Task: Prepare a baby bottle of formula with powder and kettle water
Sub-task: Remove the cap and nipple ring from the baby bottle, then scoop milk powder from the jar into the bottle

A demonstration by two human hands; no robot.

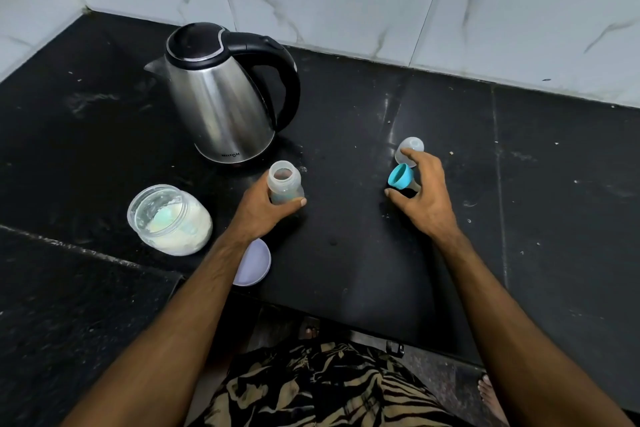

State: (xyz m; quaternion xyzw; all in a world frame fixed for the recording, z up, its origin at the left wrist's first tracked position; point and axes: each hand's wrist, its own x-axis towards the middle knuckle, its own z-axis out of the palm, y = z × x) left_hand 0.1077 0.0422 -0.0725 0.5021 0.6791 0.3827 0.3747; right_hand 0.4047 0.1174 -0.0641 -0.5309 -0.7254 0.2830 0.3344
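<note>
The baby bottle [284, 185] stood upright and uncapped on the black counter [346, 253], just in front of the steel kettle [221, 97], with the left hand [266, 210] wrapped round its lower half, fingers clenched on it. The right hand [424, 191] was well apart to the right, its fingers curled about the blue nipple ring [400, 177], which was tipped on its side with the teat pointing right; whether it was lifted or resting on the counter could not be told. Touching that hand on its far side sat the clear dome cap [408, 149]. The open jar of formula powder [169, 218] lay left of the bottle, and its pale lid [254, 262] lay partly under the left forearm near the counter edge. Several things seemed liable to go wrong. The bottle's mouth was narrow, so powder scooped from the jar would probably spill onto the already speckled counter unless the bottle was kept steady. The kettle's spout pointed left, away from the bottle, so pouring would need a turn of the kettle, and hot water could splash onto the fingers holding the bottle low down. The teat, handled bare-handed and close to the gritty counter, risked picking up dirt. A sweep of the left forearm could knock the lid off the edge, and the jar's open mouth was exposed to a passing elbow.
</note>
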